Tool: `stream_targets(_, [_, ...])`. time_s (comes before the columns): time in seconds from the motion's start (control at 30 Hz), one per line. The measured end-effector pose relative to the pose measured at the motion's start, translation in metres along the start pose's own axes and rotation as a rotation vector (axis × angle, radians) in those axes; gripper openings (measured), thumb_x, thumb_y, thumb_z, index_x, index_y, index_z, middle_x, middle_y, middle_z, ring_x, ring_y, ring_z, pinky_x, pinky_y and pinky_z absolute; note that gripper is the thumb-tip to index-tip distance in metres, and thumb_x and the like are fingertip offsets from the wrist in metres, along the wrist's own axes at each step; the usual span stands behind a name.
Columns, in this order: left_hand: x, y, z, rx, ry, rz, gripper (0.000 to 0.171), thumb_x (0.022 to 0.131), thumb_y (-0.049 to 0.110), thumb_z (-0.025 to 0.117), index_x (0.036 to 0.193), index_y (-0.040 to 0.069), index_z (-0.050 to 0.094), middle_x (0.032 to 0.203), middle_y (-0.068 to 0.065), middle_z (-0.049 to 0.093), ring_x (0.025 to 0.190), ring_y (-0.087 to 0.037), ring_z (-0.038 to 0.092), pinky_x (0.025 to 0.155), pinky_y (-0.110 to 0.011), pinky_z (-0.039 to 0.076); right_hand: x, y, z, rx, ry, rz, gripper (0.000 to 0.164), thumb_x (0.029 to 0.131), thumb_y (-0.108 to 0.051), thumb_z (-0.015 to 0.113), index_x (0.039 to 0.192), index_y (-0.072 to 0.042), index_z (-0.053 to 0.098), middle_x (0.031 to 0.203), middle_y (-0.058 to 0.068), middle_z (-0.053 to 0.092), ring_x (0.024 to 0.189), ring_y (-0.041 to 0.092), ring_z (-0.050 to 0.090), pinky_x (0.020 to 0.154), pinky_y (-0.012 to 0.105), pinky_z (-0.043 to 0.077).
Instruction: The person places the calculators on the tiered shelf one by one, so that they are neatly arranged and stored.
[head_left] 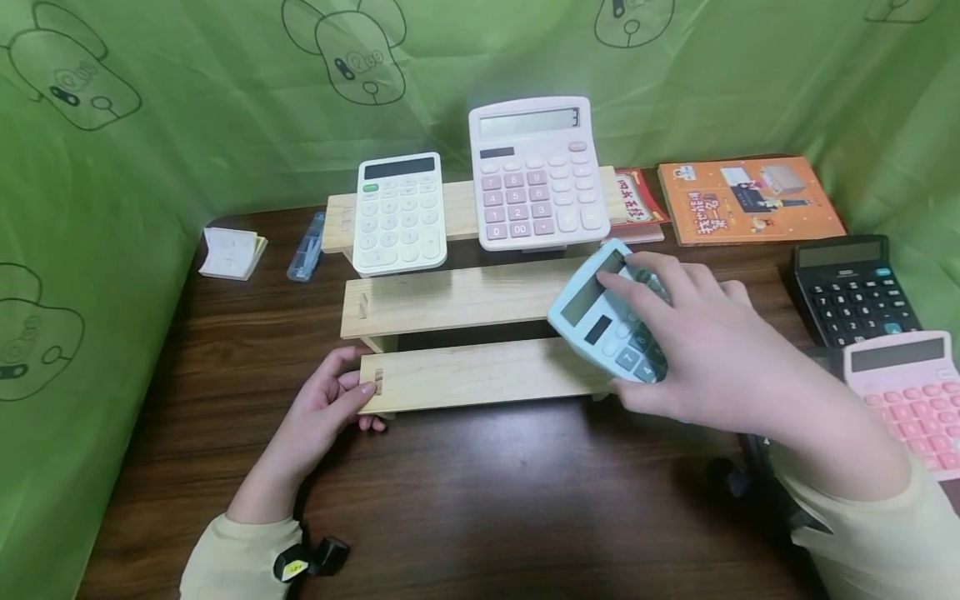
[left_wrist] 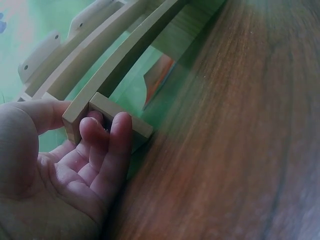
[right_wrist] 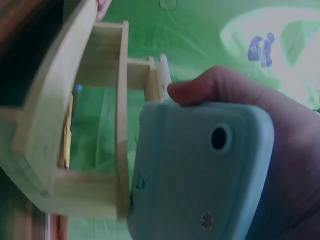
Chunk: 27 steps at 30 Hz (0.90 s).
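A three-step wooden rack [head_left: 480, 375] stands mid-table. At the left end of its lowest step, my left hand [head_left: 318, 421] grips the board, thumb on top and fingers curled underneath, as the left wrist view shows from below. My right hand [head_left: 716, 354] holds a light blue calculator [head_left: 588, 310], tilted, over the right part of the lower steps; whether it touches the wood I cannot tell. The calculator's back [right_wrist: 200, 165] fills much of the right wrist view. Leaning on the top step are a small white calculator [head_left: 400, 215] and a larger white one with pinkish keys [head_left: 536, 171].
At right lie a black calculator [head_left: 847, 292] and a pink calculator [head_left: 911, 408], the latter partly behind my forearm. An orange book [head_left: 750, 200] and a red booklet [head_left: 636, 200] lie behind. Left of the rack are a notepad [head_left: 231, 252] and a translucent blue object [head_left: 306, 248]. Green curtains enclose the table.
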<state>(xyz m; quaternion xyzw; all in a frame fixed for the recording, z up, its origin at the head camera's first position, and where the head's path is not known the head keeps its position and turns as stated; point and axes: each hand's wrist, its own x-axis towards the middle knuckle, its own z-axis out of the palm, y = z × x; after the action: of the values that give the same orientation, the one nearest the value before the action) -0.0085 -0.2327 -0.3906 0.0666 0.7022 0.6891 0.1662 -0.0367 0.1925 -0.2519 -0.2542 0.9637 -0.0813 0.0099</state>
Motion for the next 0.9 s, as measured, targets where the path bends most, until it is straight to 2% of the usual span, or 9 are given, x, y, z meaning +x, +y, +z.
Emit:
stream_targets(0.23, [-0.001,0.001,-0.001,0.013,0.004,-0.011,0.041,0.101,0.014,0.052,0.137,0.007,0.033,0.104,-0.026,0.064,0.063,-0.032,0.064,0.058,-0.038,0.056,0.001,-0.014,0.006,-0.022,0.051,-0.034,0.102,0.062,-0.061,0.076,0.149,-0.022,0.038,0.154,0.013,0.026,0.125,0.041,0.034,0.082,0.058,0.032])
stream_targets(0.4, [-0.001,0.0,-0.001,0.02,-0.001,-0.026,0.04,0.101,0.015,0.053,0.136,0.008,0.034,0.097,-0.026,0.065,0.058,-0.034,0.061,0.057,-0.044,0.057,0.005,-0.021,0.016,0.018,0.114,-0.083,0.1,0.063,-0.057,0.077,0.148,-0.02,0.04,0.153,0.013,0.026,0.129,0.042,0.031,0.085,0.062,0.032])
stream_targets(0.5, [-0.002,0.0,-0.001,0.025,-0.001,-0.03,0.04,0.101,0.016,0.052,0.136,0.009,0.033,0.098,-0.026,0.065,0.061,-0.035,0.064,0.056,-0.04,0.056,0.01,-0.025,0.025,0.058,0.171,-0.114,0.096,0.064,-0.054,0.076,0.146,-0.019,0.041,0.152,0.015,0.027,0.133,0.043,0.026,0.087,0.065,0.03])
stream_targets(0.7, [-0.001,0.001,-0.001,0.027,0.001,-0.026,0.041,0.102,0.017,0.052,0.137,0.008,0.033,0.102,-0.026,0.065,0.066,-0.034,0.066,0.054,-0.034,0.054,0.017,-0.03,0.038,0.12,0.285,-0.146,0.089,0.068,-0.054,0.074,0.144,-0.016,0.045,0.146,0.016,0.032,0.13,0.04,0.025,0.087,0.059,0.03])
stream_targets(0.83, [-0.001,0.001,-0.002,0.026,-0.004,-0.02,0.041,0.102,0.016,0.051,0.137,0.008,0.033,0.103,-0.026,0.065,0.066,-0.035,0.066,0.055,-0.034,0.054,0.019,-0.03,0.039,0.12,0.296,-0.152,0.089,0.072,-0.062,0.071,0.144,-0.017,0.046,0.145,0.015,0.033,0.128,0.038,0.028,0.087,0.056,0.031])
stream_targets(0.9, [-0.001,0.001,-0.002,0.027,-0.006,-0.018,0.041,0.102,0.016,0.051,0.137,0.008,0.033,0.103,-0.026,0.065,0.066,-0.034,0.066,0.055,-0.034,0.054,0.019,-0.029,0.038,0.115,0.289,-0.169,0.089,0.073,-0.067,0.068,0.144,-0.016,0.046,0.146,0.015,0.035,0.129,0.038,0.03,0.091,0.055,0.033])
